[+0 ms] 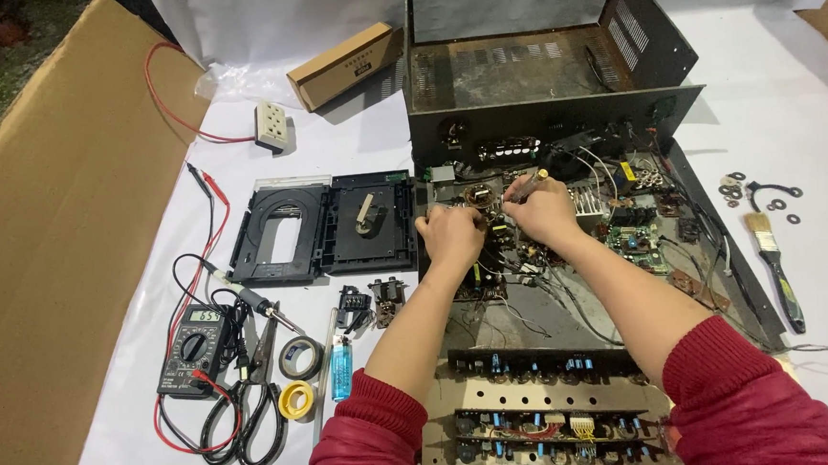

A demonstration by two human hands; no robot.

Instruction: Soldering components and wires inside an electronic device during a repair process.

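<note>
Metal tool [529, 186] pinched in the right hand [545, 213] could slip and bridge parts on the circuit board [491, 242] since the left hand [450, 233], curled shut on a component, crowds the tangled wires [571, 299].

Scene evenly and brightly lit by soft, cool overhead light. White surface [362, 159] rendered near blown-out, little texture kept. Shadows short and faint: soft one cast beside cardboard box [344, 65], darker pool held inside open metal chassis [548, 81]. Small glare seen on multimeter [193, 349] display and blue lighter [342, 369]. Focus sharp at centre; fine circuit parts slightly smeared by compression. Wide-angle bending noted at edges, cardboard sheet [42, 255] stretched at left.
</note>
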